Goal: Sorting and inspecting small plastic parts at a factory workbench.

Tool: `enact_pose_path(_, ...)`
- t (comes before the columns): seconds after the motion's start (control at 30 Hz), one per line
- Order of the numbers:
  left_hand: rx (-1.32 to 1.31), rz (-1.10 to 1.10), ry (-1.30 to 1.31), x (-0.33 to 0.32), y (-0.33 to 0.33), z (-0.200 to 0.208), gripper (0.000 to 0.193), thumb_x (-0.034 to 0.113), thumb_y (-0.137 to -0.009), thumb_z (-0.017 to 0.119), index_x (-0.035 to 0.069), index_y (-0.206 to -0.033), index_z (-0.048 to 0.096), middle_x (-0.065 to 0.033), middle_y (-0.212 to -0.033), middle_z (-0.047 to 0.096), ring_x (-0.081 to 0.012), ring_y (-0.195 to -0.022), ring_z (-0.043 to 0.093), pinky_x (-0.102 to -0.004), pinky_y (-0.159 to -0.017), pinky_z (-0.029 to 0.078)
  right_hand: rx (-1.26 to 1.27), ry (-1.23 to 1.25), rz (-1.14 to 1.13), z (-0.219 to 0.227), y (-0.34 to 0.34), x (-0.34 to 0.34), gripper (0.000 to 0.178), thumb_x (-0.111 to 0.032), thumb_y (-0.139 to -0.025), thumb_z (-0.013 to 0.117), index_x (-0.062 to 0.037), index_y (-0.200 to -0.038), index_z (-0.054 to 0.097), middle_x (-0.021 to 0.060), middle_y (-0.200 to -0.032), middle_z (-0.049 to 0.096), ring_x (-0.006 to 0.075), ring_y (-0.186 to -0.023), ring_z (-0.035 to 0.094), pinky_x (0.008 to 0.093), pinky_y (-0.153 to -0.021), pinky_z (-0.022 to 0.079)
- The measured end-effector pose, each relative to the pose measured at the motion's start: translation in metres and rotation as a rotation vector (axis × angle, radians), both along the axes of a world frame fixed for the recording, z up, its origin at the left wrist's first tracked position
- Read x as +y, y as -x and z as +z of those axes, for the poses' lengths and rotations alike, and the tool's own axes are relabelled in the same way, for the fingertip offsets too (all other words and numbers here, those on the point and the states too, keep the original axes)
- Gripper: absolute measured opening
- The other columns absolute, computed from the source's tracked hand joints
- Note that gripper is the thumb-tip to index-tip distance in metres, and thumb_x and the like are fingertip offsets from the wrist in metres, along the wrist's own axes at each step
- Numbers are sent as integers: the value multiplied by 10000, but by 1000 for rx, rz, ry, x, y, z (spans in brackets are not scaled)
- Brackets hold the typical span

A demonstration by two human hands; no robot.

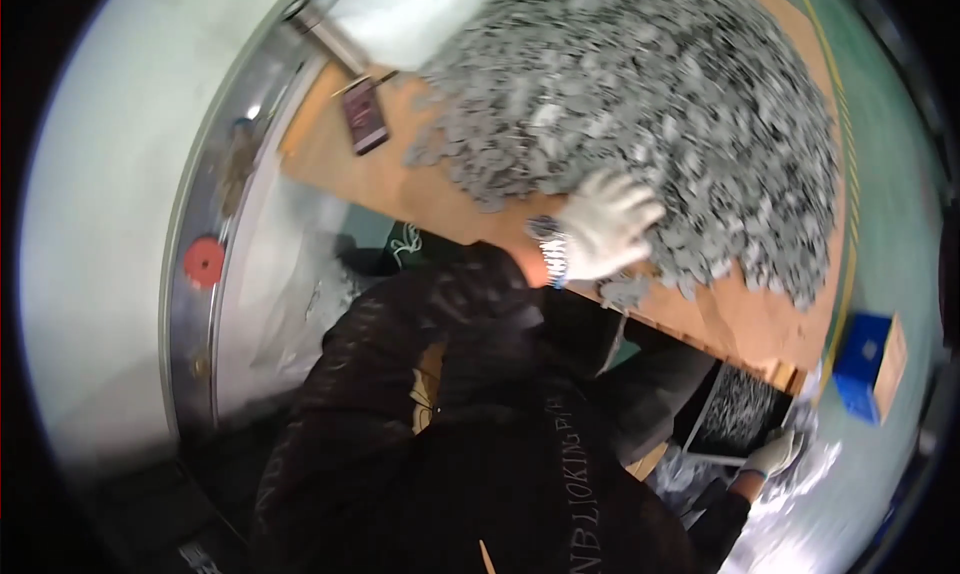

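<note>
Grey flat pieces, heaped on the table, are lying just ahead of your nearer, finger-spread left hand; your farther right hand is resting by the dark bin, grip unclear.

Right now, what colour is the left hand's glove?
Left glove is off-white, best seen in the head view.

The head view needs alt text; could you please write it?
A white-gloved left hand is spread at the near edge of a large heap of flat grey pieces on a brown tabletop, while the white-gloved right hand is by a dark rectangular container.
</note>
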State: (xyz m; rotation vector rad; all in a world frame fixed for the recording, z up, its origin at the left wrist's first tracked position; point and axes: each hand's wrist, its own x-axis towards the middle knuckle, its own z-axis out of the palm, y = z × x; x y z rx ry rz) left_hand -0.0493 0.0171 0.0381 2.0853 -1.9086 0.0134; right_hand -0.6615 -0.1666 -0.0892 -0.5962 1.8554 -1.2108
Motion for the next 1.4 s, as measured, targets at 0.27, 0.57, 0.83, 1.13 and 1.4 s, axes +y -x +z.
enact_pose_path(0.27,163,-18,-82,18,-21,0,673,574,-1082,524,156,-1609,527,-132,-1731,422,-355,-1666,249,-601,-1358,86,803,774,1254,93,-264,68,466,-136,-1036,710,-21,-1483,644,182,-1603,561,310,-1467,547,432,-1201,457)
enact_pose_path(0.57,186,-75,205,29,-29,-44,648,554,-1064,580,147,-1568,575,-96,-1709,468,-353,-1655,283,-623,-1340,118,1146,728,1393,96,-414,122,711,-321,-964,749,-63,-1591,537,292,-1699,378,547,-1561,319,624,-1280,299)
enact_pose_path(0.83,191,-52,182,24,-22,-37,637,523,-1035,616,108,-1519,618,-118,-1667,518,-362,-1631,333,-629,-1337,135,1252,681,1402,88,-433,130,695,-318,-1015,659,-89,-1643,470,299,-1711,352,565,-1568,283,624,-1295,261)
enact_pose_path(1.13,264,-47,305,30,-19,-39,491,410,-1005,684,129,-1407,704,-106,-1599,574,-355,-1599,383,-642,-1323,182,1119,671,1427,95,-430,152,669,-287,-969,689,-58,-1581,550,309,-1697,371,579,-1558,289,644,-1287,266)
enact_pose_path(1.4,273,-43,215,34,-19,-32,422,325,-977,728,154,-1363,719,-79,-1512,632,-338,-1559,444,-640,-1321,203,1047,614,1452,104,-428,160,652,-213,-951,719,-60,-1567,573,293,-1691,396,535,-1575,296,586,-1308,258)
